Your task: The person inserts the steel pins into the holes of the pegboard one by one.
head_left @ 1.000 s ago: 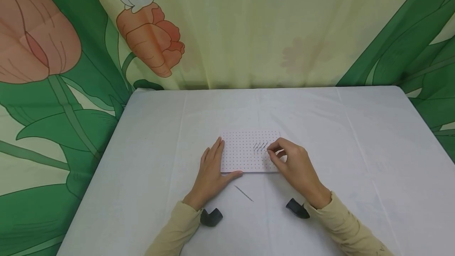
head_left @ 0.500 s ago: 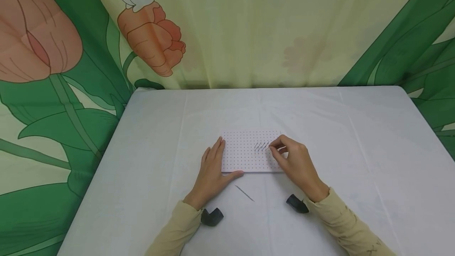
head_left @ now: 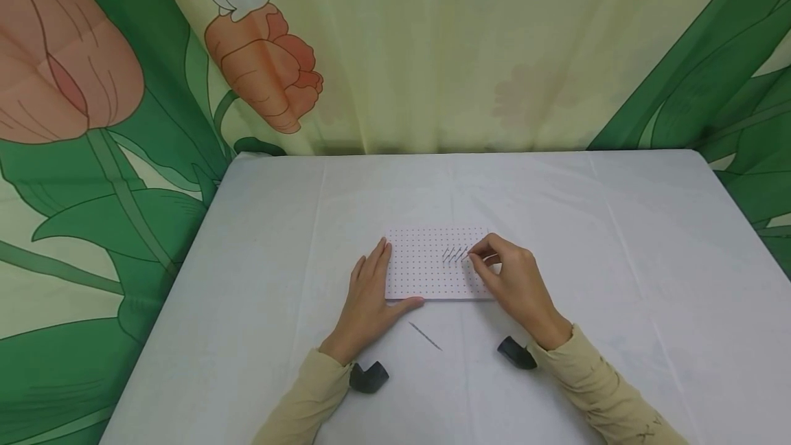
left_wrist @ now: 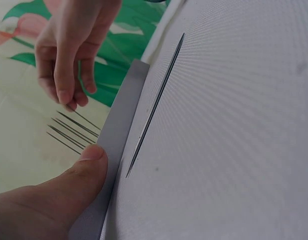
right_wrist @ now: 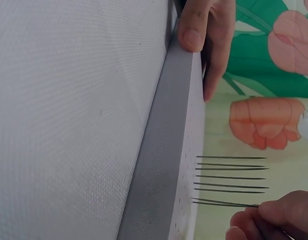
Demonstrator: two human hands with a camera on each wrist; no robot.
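A white pegboard (head_left: pixel 420 273) with rows of small holes lies flat on the table. Several thin dark needles (right_wrist: pixel 233 176) stand upright in it, right of its middle. My left hand (head_left: pixel 368 294) rests against the board's left side with fingers extended, its thumb (left_wrist: pixel 94 155) pressed along the front edge. Thumb and index finger of my right hand (head_left: pixel 513 280) pinch the upper end of a needle (right_wrist: pixel 228 204) at the right end of the group; its lower end meets the board. One loose needle (left_wrist: pixel 156 105), pointed at its ends, lies on the cloth in front.
White cloth covers the table (head_left: pixel 296 211), wrinkled in places. Black wrist mounts (head_left: pixel 369 378) sit at both cuffs, close over the cloth. Behind the table hangs a printed curtain (head_left: pixel 432 53) with leaves, a tulip and a carrot.
My right hand has shifted very slightly up and to the right, still pinching the needle at the board. The left hand, the board and the loose needle keep their places.
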